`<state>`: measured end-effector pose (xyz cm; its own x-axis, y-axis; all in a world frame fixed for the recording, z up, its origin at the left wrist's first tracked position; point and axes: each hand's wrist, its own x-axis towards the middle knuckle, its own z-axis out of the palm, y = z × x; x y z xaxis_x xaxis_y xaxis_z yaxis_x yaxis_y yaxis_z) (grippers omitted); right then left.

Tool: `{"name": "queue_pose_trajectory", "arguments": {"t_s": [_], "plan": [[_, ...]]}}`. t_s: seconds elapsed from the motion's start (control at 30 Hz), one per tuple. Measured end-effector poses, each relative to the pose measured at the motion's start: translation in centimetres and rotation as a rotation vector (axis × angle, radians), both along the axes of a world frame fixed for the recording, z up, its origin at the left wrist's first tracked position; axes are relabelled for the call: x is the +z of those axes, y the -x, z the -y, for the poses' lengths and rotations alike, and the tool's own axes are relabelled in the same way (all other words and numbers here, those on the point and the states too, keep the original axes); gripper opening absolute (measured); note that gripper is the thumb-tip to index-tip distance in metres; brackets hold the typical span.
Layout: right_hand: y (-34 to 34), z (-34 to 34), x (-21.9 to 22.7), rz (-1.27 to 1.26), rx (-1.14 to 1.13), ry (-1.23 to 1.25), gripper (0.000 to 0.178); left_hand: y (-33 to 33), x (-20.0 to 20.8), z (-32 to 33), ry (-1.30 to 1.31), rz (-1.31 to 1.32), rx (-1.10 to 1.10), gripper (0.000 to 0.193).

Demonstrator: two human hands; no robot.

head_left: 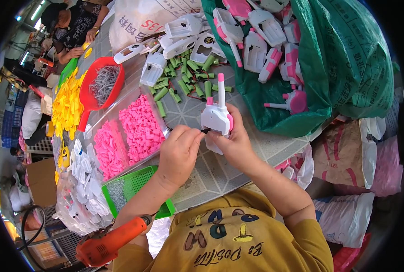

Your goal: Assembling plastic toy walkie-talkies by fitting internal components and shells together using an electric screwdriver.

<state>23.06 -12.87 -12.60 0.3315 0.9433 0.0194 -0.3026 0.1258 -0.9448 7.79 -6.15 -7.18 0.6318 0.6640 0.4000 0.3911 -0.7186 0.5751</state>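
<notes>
My right hand (236, 143) is closed around a white and pink plastic toy housing (214, 119), held upright over the table with its long white, pink-tipped spout pointing away from me. My left hand (178, 152) meets it from the left side, thumb and fingertips pinched together at the housing's lower edge. A small dark bit shows at those fingertips, too small to name. Beyond the hands lie green cylindrical battery cells (184, 84) with red wires. White housing shells (184, 27) are heaped at the cells' far side.
A green woven sack (320, 90) of white-pink housings stands at right. Leftward are a clear tray (165, 128) of pink parts, a red scoop (83, 106) of thin silver pieces, yellow parts (67, 106) and a green basket (141, 174). An orange power tool (107, 245) is near my left forearm. Another person (75, 27) works far left.
</notes>
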Motion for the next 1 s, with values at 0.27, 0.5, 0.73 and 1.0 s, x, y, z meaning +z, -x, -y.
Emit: {"name": "queue_pose_trajectory", "arguments": {"t_s": [0.27, 0.5, 0.73, 1.0], "plan": [[-0.9, -0.4, 0.8, -0.482, 0.008, 0.09, 0.068, -0.1, 0.5, 0.3, 0.329, 0.114, 0.054, 0.018], [-1.7, -0.4, 2.0, -0.737, 0.058, 0.079, 0.074, 0.6, 0.3, 0.7, 0.244, 0.074, -0.075, 0.019], [-1.7, -0.2, 2.1, -0.625, 0.067, 0.01, 0.089, 0.6, 1.1, 1.5, -0.094, -0.06, -0.17, 0.028], [-1.7, -0.2, 2.1, -0.575, 0.09, 0.045, 0.075, 0.5, 1.5, 2.0, -0.303, -0.09, -0.192, 0.028]]}}
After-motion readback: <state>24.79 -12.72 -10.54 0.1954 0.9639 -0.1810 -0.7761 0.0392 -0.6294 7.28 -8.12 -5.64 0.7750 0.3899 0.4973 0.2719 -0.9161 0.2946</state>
